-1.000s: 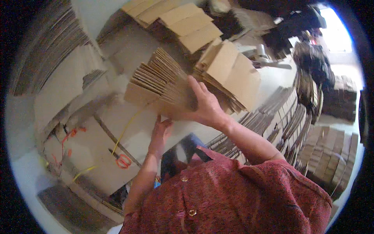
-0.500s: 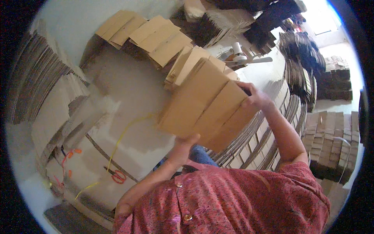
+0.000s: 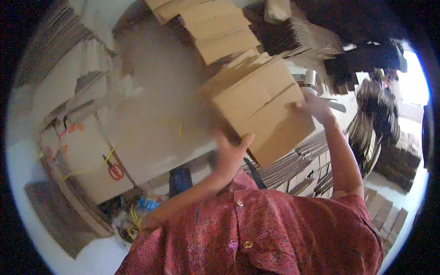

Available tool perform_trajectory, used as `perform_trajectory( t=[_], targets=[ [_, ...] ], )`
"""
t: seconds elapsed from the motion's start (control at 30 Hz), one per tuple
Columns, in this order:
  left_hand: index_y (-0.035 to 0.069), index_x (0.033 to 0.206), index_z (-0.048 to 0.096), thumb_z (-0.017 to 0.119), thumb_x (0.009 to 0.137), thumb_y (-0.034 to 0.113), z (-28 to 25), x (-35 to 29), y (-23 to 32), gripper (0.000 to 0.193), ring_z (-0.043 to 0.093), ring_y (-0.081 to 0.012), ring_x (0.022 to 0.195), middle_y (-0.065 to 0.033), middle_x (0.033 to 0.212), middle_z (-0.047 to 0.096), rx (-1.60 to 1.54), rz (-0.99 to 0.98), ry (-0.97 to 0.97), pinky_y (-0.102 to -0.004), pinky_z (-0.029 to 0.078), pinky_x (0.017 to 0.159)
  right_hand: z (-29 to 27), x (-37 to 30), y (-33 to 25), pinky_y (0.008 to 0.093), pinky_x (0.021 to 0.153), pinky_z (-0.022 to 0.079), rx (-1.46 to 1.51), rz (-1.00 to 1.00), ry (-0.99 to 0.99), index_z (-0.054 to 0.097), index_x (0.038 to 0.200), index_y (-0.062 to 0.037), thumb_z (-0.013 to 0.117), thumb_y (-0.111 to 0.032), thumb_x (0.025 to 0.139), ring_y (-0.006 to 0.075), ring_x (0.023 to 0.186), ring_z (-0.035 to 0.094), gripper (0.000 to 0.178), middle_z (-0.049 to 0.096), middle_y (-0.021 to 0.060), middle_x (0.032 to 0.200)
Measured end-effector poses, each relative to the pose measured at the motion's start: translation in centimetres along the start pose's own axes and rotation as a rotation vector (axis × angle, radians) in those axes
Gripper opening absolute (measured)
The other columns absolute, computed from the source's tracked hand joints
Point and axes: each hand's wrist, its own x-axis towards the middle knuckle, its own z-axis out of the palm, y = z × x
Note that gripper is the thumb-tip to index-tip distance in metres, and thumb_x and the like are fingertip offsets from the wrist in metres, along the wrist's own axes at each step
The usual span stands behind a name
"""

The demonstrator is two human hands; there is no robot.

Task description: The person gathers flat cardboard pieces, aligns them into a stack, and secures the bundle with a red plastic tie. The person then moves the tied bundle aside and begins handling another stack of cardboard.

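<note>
A stack of flat brown cardboard sheets [image 3: 263, 110], creased across, lies tilted between my two hands in front of my chest. My right hand [image 3: 317, 109] grips its far right edge, thumb on the top face and the other fingers mostly hidden. At the near left edge is my left hand [image 3: 233, 153], thumb against the cardboard, fingers blurred along the side. Just beyond the stack, more folded cardboard pieces [image 3: 217, 32] lie in an overlapping row running to the far left.
A pale work surface [image 3: 156, 151] spreads to the left, with red-handled scissors [image 3: 115, 172] and yellow strapping [image 3: 110, 153] on it. A white fan [image 3: 310, 80] stands behind my right hand. Bundled cardboard stacks [image 3: 316, 160] line the right; others [image 3: 50, 41] stand far left.
The view has swung, so the surroundings sit elsewhere in the picture. The stack in my hands has tilted and turned. My left hand has shifted along its near left edge; the right still grips it.
</note>
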Motion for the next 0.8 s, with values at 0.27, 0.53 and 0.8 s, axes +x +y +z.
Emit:
perform_trajectory(
  t=[0.27,0.53,0.8],
  targets=[
    [0.002,0.124,0.035,0.063,0.081,0.017,-1.2,-1.1,-1.5,0.054,0.045,-0.0192,0.104,-0.012,0.11,0.046,-0.142,0.037,0.016,-0.0325,0.039,0.088,3.5,2.6,1.9,0.0321,0.08,0.044,-0.041,-0.002,0.232,0.052,0.113,0.0,0.069,-0.038,0.071,0.0188,0.087,0.057,0.059,0.061,0.0113,0.097],
    [0.001,0.121,0.043,0.039,0.092,0.025,-13.3,4.4,-18.3,0.038,0.054,-0.0336,0.095,-0.0195,0.113,0.051,0.854,0.381,0.049,-0.0403,0.043,0.085,4.0,2.0,2.4,0.0311,0.08,0.041,-0.194,0.078,0.322,0.052,0.111,0.0003,0.062,-0.035,0.075,0.0174,0.086,0.053,0.052,0.06,0.0085,0.097],
    [0.0,0.119,0.047,0.038,0.092,0.033,-12.4,12.8,-19.0,0.044,0.054,-0.0307,0.1,-0.0208,0.112,0.055,0.221,-0.09,-0.046,-0.0413,0.04,0.09,4.1,1.1,5.0,0.0339,0.09,0.034,-0.022,0.033,0.345,0.042,0.123,0.0008,0.053,-0.049,0.077,0.0214,0.103,0.047,0.069,0.052,0.0115,0.112]
  ],
)
